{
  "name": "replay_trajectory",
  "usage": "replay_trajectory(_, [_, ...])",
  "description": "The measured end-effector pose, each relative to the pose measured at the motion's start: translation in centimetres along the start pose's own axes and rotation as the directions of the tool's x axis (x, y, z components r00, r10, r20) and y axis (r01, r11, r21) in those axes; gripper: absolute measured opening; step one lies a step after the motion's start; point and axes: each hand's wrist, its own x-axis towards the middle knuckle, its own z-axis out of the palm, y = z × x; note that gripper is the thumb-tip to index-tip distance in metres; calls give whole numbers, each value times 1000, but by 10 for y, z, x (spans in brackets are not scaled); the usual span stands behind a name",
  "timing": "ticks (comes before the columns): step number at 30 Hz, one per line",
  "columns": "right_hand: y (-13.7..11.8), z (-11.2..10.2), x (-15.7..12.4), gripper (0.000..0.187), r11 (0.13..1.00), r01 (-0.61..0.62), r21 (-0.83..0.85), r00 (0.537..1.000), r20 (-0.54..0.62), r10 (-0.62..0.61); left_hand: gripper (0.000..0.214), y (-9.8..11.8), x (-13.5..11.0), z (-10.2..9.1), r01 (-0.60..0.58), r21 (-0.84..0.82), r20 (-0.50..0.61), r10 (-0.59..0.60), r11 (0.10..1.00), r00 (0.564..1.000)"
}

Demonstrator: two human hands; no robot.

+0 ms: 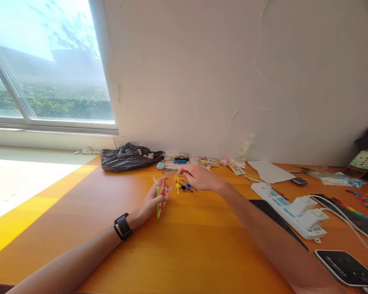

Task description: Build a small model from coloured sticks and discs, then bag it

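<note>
My left hand (pixel 153 201), with a black watch (pixel 122 226) on its wrist, is closed round a small clear packet holding a green stick (pixel 158 201) and a red one. My right hand (pixel 199 177) reaches forward over the orange table (pixel 184 245), palm down, its fingers curled just above several small plastic pieces: a yellow piece (pixel 178 185), a blue stick (pixel 189 186) and a black piece (pixel 183 187). Whether the right fingers pinch one of them I cannot make out.
A black plastic bag (pixel 127 157) lies by the wall. Small packets and clutter (pixel 202 160) line the wall. A white power strip (pixel 290 210) with plugs, a phone (pixel 345 267), a sheet of paper (pixel 271 170) and coloured pencils (pixel 364 202) fill the right side. A window is at left.
</note>
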Motion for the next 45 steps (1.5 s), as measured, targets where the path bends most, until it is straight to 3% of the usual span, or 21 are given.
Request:
replay_trajectory(2, [13, 18, 1, 16, 999, -8, -36, 988, 155, 13, 58, -7, 3, -3, -14, -32, -17, 13, 999, 1000])
replay_trajectory(5, [22, 41, 1, 15, 999, 3, -51, 963, 268, 10, 55, -15, 7, -6, -28, -95, -41, 24, 995, 999])
replay_trajectory(9, [21, 58, -1, 10, 997, -17, -76, 946, 322, 40, 56, -17, 10, -7, -13, -87, -47, 9, 996, 999])
replay_trajectory(14, [15, 59, -1, 9, 998, 5, -66, 941, 337, 18, 57, -14, 7, -6, -10, -28, -55, 8, 1000, 998])
replay_trajectory(18, [12, 46, 3, 13, 999, 35, -16, 971, 238, -30, 59, -10, 5, -5, -22, -20, -49, 21, 1000, 999])
replay_trajectory(23, [6, 10, 5, 20, 998, 56, 42, 997, -51, -54, 63, 2, 0, 1, 5, 15, -16, -4, 1000, 1000])
replay_trajectory(27, [-5, -28, -2, 22, 992, 71, 104, 950, -309, -36, 68, 8, -2, 5, 8, 94, -67, -2, 996, 998])
replay_trajectory(31, [-23, -54, -11, 22, 925, 140, 353, 864, -500, 60, 65, 6, 0, 6, -24, 162, -129, 45, 987, 991])
replay_trajectory(33, [-33, -58, -14, 22, 872, 191, 450, 860, -505, 72, 62, 4, 2, 6, -20, 210, -158, 54, 977, 986])
replay_trajectory(36, [-47, -54, -16, 21, 845, 204, 494, 905, -425, 30, 60, 4, 3, 6, 6, 280, -183, 47, 960, 982])
replay_trajectory(40, [-57, -42, -16, 18, 907, 146, 396, 941, -339, -3, 56, 10, -1, 10, 1, 305, -106, 33, 952, 994])
replay_trajectory(45, [-62, -36, -18, 16, 954, 127, 272, 942, -334, -30, 52, 15, -6, 14, -46, 440, -52, 76, 897, 996])
